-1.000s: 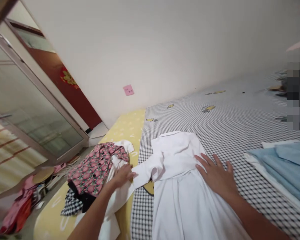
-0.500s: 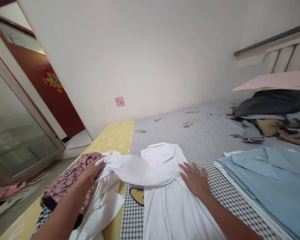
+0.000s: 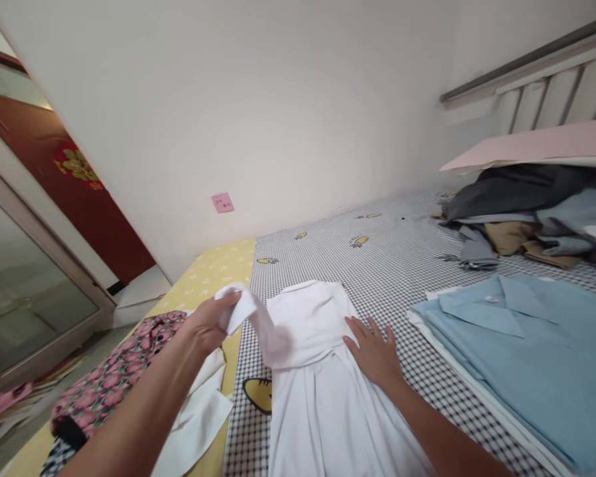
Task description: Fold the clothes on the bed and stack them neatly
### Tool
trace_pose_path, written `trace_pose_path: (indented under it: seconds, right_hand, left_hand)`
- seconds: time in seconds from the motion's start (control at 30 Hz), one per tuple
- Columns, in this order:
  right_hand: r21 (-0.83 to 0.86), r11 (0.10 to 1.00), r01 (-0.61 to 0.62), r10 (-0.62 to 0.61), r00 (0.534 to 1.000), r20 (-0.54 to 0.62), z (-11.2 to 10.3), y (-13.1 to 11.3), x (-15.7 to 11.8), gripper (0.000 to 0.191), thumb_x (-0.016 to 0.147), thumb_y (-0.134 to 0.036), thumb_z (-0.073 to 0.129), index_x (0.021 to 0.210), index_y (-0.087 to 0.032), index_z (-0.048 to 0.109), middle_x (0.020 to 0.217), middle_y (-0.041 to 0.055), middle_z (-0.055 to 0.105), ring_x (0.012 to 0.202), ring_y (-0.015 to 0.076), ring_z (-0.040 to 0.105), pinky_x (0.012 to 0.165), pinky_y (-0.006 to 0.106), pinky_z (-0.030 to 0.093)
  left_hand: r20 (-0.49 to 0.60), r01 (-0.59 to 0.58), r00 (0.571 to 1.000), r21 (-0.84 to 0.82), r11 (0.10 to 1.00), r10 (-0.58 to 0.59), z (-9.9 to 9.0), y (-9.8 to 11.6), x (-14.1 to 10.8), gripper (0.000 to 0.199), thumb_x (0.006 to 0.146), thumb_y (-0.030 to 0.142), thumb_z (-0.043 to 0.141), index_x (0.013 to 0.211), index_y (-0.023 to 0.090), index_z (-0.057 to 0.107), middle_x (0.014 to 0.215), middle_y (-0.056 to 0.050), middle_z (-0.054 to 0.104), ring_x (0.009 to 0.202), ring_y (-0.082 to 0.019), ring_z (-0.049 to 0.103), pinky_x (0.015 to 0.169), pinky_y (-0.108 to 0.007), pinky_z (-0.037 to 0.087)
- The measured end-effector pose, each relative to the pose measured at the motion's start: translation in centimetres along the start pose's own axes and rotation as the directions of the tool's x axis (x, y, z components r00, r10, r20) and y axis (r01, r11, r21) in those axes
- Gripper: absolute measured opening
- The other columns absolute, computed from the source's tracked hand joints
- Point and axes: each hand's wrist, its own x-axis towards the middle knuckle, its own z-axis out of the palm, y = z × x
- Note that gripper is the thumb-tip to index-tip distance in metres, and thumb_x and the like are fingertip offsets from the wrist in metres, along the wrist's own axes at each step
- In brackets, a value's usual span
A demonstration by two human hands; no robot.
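Observation:
A white shirt lies spread on the checked bedsheet, its collar end away from me and its lower part running toward me. My left hand is closed on the cuff end of one sleeve, holding it raised to the left of the shirt. From there the sleeve droops back across the shirt's body. My right hand rests flat on the shirt's right edge with its fingers spread. Left of the shirt, partly beneath my left forearm, lie a cream-white garment and a pink floral garment.
Folded light-blue shirts lie stacked on the right. Behind them is a pile of dark and brown clothes under a pink board. The bed meets a white wall at the back. A glass-panelled door stands at left.
My left hand has lifted the sleeve end off the clothes at left and moved it right, toward the shirt. My right hand stays on the shirt. The view has turned slightly right.

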Motion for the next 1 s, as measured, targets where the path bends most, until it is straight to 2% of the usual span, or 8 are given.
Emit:
trace_pose_path:
  seconds: [0.17,0.27,0.33,0.5,0.6,0.67,0.83,1.0]
  right_hand:
    - [0.01,1.0,-0.014,0.014,1.0,0.006,0.0,0.1,0.1,0.055,0.102,-0.052,0.03,0.151,-0.032,0.042,0.158,-0.0003,0.042,0.148,0.0338,0.027,0.117,0.064,0.014]
    - [0.034,0.999,0.004,-0.003,1.0,-0.02,-0.3,0.1,0.0,0.052,0.102,-0.05,0.03,0.144,-0.029,0.052,0.152,0.0038,0.051,0.144,0.0353,0.035,0.115,0.065,0.016]
    - [0.048,0.999,0.013,-0.012,0.999,-0.038,-0.5,0.0,-0.1,0.051,0.102,-0.049,0.029,0.135,-0.026,0.061,0.142,0.0078,0.06,0.134,0.0351,0.046,0.115,0.065,0.015]
    - [0.087,0.996,0.001,0.003,0.999,-0.05,-1.0,-0.1,-0.2,0.049,0.101,-0.05,0.034,0.129,-0.024,0.064,0.135,0.0099,0.065,0.128,0.0347,0.051,0.117,0.064,0.01]
    - [0.096,0.995,-0.008,0.011,0.999,-0.036,-1.0,-0.1,-0.1,0.051,0.1,-0.05,0.037,0.134,-0.02,0.06,0.139,0.0127,0.062,0.131,0.0352,0.049,0.117,0.062,0.011]
    - [0.089,0.996,-0.015,0.018,0.999,-0.028,-0.9,-0.1,0.0,0.051,0.099,-0.049,0.038,0.132,-0.017,0.061,0.137,0.0152,0.063,0.129,0.0349,0.051,0.117,0.061,0.011]
    - [0.049,0.998,-0.03,0.033,0.998,-0.055,-0.6,0.2,0.0,0.047,0.098,-0.042,0.041,0.123,-0.012,0.065,0.127,0.0192,0.068,0.125,0.0335,0.055,0.117,0.058,0.014]
    - [0.06,0.998,-0.022,0.022,1.0,0.008,-0.8,0.9,0.1,0.041,0.099,-0.032,0.038,0.102,-0.013,0.075,0.107,0.0188,0.075,0.119,0.0318,0.06,0.115,0.053,0.02]
  left_hand:
    - [0.286,0.069,0.957,-0.028,0.997,-0.058,8.6,-1.4,1.0,0.027,0.094,0.036,0.058,0.109,0.013,0.061,0.106,-0.015,0.071,0.081,-0.019,0.073,0.078,-0.035,0.062]
    - [0.326,-0.198,0.94,0.281,0.939,0.101,10.3,-4.0,2.0,0.057,0.097,0.059,0.038,0.135,0.016,0.045,0.13,-0.025,0.061,0.097,-0.027,0.073,0.084,-0.047,0.061]
    - [0.321,-0.433,0.896,0.483,0.761,0.306,10.0,-6.0,2.5,0.044,0.1,0.047,0.039,0.131,0.017,0.049,0.137,-0.023,0.058,0.114,-0.029,0.067,0.099,-0.052,0.053]
    - [0.495,-0.664,0.725,0.688,0.294,0.478,6.8,-12.2,2.5,0.02,0.09,0.013,0.054,0.103,0.02,0.068,0.146,-0.015,0.055,0.14,-0.032,0.045,0.121,-0.06,0.021]
    - [0.525,-0.555,0.643,0.821,-0.134,0.557,4.3,-17.3,1.9,0.036,0.088,0.013,0.059,0.123,0.021,0.063,0.147,-0.016,0.054,0.134,-0.033,0.051,0.108,-0.056,0.041]
    - [0.484,-0.436,0.653,0.869,-0.233,0.582,2.7,-20.6,1.1,0.033,0.088,0.013,0.059,0.12,0.019,0.065,0.136,-0.015,0.063,0.121,-0.031,0.06,0.095,-0.049,0.049]
    - [0.433,-0.403,0.628,0.892,-0.206,0.647,0.5,-24.8,-1.5,0.028,0.092,0.02,0.055,0.115,0.022,0.069,0.13,-0.012,0.067,0.12,-0.03,0.059,0.102,-0.052,0.043]
    - [0.18,-0.312,0.715,0.947,0.078,0.675,1.4,-21.9,-1.1,0.043,0.102,0.034,0.033,0.106,0.024,0.074,0.132,-0.011,0.067,0.125,-0.03,0.059,0.11,-0.065,0.034]
